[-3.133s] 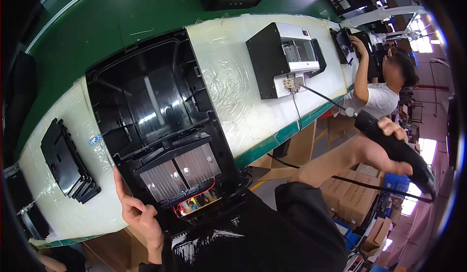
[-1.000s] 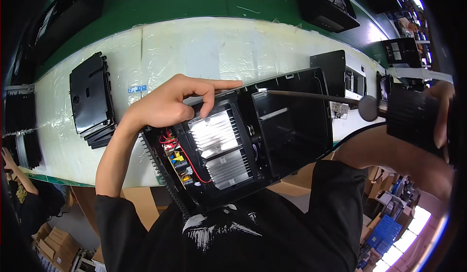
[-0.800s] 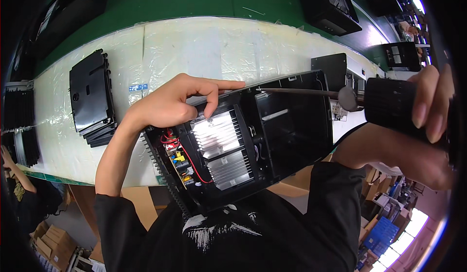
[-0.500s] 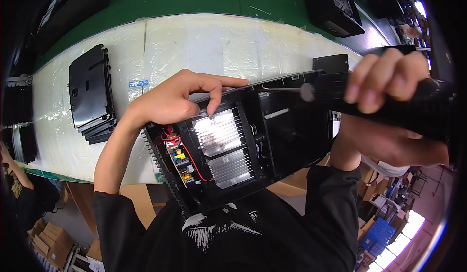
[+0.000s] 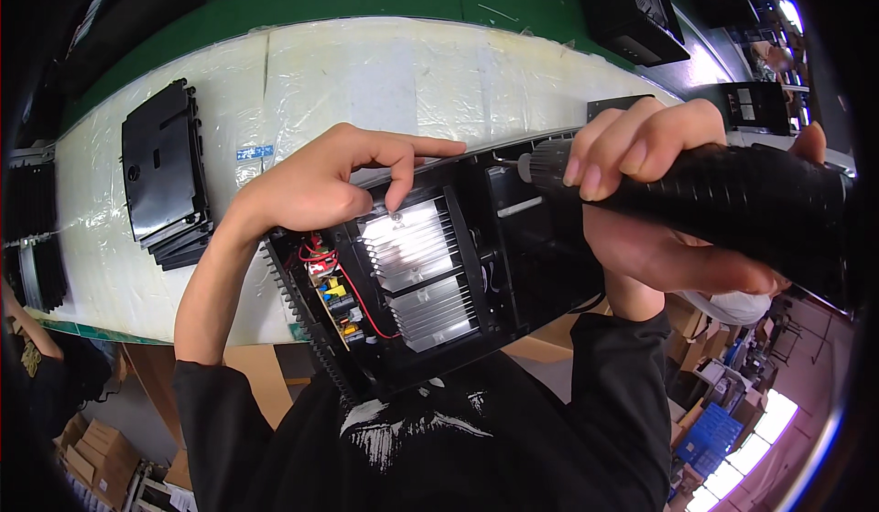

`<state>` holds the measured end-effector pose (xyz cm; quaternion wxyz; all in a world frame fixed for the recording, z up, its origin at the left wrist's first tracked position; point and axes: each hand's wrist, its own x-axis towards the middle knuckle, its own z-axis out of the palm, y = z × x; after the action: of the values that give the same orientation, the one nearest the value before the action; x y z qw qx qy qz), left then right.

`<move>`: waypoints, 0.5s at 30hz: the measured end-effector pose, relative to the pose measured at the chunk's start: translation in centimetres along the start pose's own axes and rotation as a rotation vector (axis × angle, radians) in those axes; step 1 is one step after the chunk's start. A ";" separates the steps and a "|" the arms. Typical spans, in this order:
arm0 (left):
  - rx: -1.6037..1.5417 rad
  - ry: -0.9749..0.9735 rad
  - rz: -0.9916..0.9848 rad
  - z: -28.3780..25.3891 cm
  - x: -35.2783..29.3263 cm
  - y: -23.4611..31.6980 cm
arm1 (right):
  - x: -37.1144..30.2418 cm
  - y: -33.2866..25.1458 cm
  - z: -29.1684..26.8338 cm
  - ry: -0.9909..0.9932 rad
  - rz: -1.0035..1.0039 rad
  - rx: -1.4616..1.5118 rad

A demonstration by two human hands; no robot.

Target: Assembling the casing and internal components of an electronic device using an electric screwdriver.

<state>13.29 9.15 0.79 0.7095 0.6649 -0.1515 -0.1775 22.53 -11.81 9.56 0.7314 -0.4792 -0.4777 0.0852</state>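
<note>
A black finned case lies open and tilted at the table's near edge, against my body. Inside it are two silver heat sinks and a small circuit board with red wires. My left hand grips the far wall, index finger stretched along the rim, with a bent finger at the upper heat sink's corner. In my right hand is a black electric screwdriver, held nearly level. Its thin bit points left at the inside of the far wall; what the tip meets is too small to make out.
On the left lies a stack of black panels, near a blue label on the plastic-covered table. Black units stand beyond on a green surface. Cardboard boxes sit below left, and another person's arm shows there.
My right hand and the electric screwdriver have moved left, bringing the bit further along the far wall. My left hand keeps its hold on the case.
</note>
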 end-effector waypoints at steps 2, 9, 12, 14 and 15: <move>0.001 0.000 0.005 0.0 0.1 0.1 | -0.5 0.1 -0.1 0.024 0.045 -0.044; 0.023 -0.019 -0.004 0.2 0.1 0.7 | -0.2 0.8 0.0 -0.006 0.069 -0.130; 0.011 -0.017 -0.013 0.1 0.0 0.7 | -0.3 1.6 -0.1 0.003 0.055 -0.015; 0.013 -0.015 -0.016 0.1 0.1 0.7 | -0.1 1.7 -0.1 -0.036 0.060 -0.022; 0.018 0.005 0.009 0.1 0.1 0.5 | 0.0 1.9 -0.1 -0.037 0.057 -0.022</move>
<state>13.38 8.98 1.34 0.7048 0.6710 -0.1543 -0.1712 23.20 -10.87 8.08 0.7145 -0.4990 -0.4781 0.1094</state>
